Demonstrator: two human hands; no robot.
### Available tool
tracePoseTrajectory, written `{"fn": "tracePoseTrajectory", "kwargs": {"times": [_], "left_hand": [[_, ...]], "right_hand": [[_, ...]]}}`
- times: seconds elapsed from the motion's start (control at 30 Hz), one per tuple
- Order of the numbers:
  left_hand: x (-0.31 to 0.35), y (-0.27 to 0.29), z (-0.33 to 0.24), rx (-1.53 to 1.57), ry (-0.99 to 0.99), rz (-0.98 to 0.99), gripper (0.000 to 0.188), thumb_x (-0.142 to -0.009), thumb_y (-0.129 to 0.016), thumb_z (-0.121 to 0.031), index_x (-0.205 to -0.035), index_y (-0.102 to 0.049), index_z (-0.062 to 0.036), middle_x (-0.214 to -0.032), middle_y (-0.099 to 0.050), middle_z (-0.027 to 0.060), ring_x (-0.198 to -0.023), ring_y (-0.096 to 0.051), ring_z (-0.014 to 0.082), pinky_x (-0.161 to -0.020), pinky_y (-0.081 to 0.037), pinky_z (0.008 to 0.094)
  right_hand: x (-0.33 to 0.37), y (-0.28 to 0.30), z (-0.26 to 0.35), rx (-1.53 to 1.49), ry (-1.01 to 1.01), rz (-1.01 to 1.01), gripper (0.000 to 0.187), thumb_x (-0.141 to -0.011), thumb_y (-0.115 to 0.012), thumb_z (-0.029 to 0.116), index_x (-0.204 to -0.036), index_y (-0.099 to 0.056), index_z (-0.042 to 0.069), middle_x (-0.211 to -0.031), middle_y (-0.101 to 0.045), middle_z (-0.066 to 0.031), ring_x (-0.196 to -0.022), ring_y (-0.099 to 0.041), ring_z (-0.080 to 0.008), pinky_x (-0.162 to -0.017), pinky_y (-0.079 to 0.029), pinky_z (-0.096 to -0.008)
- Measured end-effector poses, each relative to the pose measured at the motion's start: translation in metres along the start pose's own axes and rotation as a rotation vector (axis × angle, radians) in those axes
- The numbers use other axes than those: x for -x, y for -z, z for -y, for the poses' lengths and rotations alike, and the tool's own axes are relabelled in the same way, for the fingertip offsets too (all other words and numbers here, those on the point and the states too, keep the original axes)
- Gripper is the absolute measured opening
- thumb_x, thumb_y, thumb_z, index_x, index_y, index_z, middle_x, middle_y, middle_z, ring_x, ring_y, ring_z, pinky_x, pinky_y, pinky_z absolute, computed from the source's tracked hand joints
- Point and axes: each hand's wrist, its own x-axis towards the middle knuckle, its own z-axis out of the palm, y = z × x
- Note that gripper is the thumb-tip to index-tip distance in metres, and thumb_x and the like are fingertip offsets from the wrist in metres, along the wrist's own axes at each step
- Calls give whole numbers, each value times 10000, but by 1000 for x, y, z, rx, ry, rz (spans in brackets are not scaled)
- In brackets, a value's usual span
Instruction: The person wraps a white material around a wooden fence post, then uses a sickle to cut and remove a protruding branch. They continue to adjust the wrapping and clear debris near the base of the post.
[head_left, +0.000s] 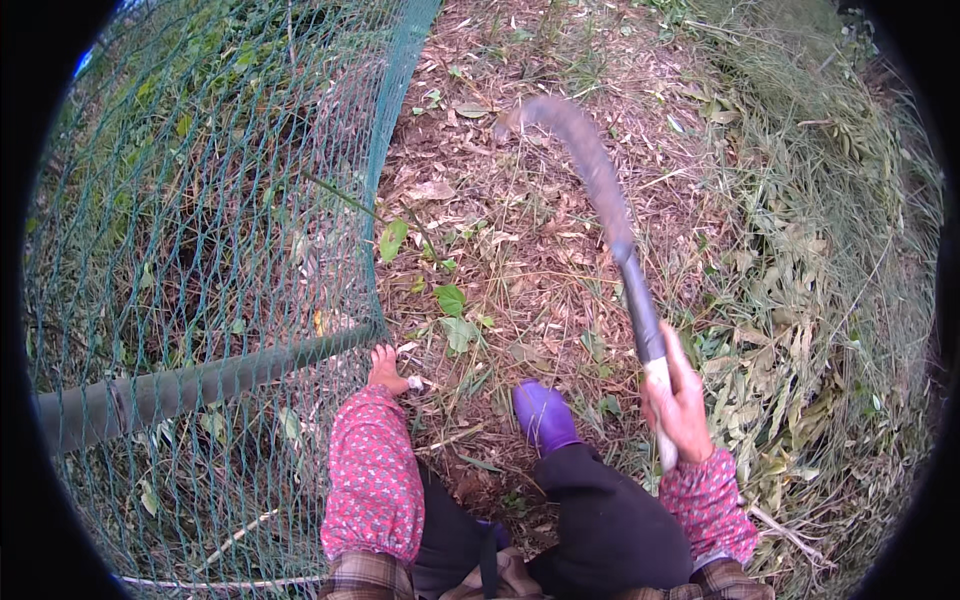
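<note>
My right hand [682, 405] is wrapped round the pale handle of a long sickle [600, 190]. Its dark shaft leads up to a rusty, curved blade, slightly blurred, raised above the ground with the tip bending left. At the lower edge of a green net [220, 240], my left hand [386, 371] reaches down beside the end of a bamboo pole [200, 385]. The fingers there look spread and close to the pole end; whether they touch it I cannot tell. Something small and whitish [415, 382] shows at the left thumb.
Dry leaves and litter cover the sloping ground [540, 260]. A few green-leaved shoots [452, 300] stand ahead of me. Cut grass and wilted leafy stems [790, 300] lie on the right. My purple boot [545, 415] is planted between my hands.
</note>
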Motion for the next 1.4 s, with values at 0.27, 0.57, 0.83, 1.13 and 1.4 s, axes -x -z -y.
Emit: {"fn": "tracePoseTrajectory", "kwargs": {"times": [0.27,0.57,0.83,1.13,1.4], "left_hand": [[-1,9,9,93,-75,76,1010,-625,-735,-243,-1403,-145,18,-1455,-92,294,-1354,-80,441,-1108,-198,418],[1,5,5,-21,-48,44,1001,-635,-756,-260,-1399,-169,9,-1453,-114,274,-1347,-124,428,-1087,-251,430],[4,13,7,13,-78,76,998,-618,-769,-252,-1390,-197,20,-1457,-100,281,-1352,-112,429,-1103,-218,410],[6,-1,8,-89,-111,-41,936,-610,-769,-188,-1377,-256,-29,-1456,-152,249,-1351,-171,389,-1071,-293,417],[10,9,-1,-40,-48,25,908,-623,-763,-175,-1367,-265,-22,-1461,-155,220,-1354,-161,374,-1049,-327,426]], "right_hand": [[-6,-15,-43,690,-127,630,639,-855,-552,96,-1417,-248,97,-782,-625,-237,-658,-639,-296,-654,-501,-348],[-27,21,8,650,62,186,459,-782,-675,199,-1141,-490,-19,-734,-617,-155,-635,-625,-230,-579,-487,-327],[-73,-46,-43,962,-32,621,245,-788,-538,33,-990,-461,-83,-721,-605,-219,-644,-628,-352,-536,-523,-414],[-55,-34,-48,674,-48,498,275,-736,-549,50,-993,-497,-33,-725,-588,-233,-686,-619,-367,-588,-486,-402],[-106,-80,-24,519,99,241,268,-742,-590,48,-988,-523,-36,-763,-616,-182,-680,-627,-266,-601,-509,-366]]}}
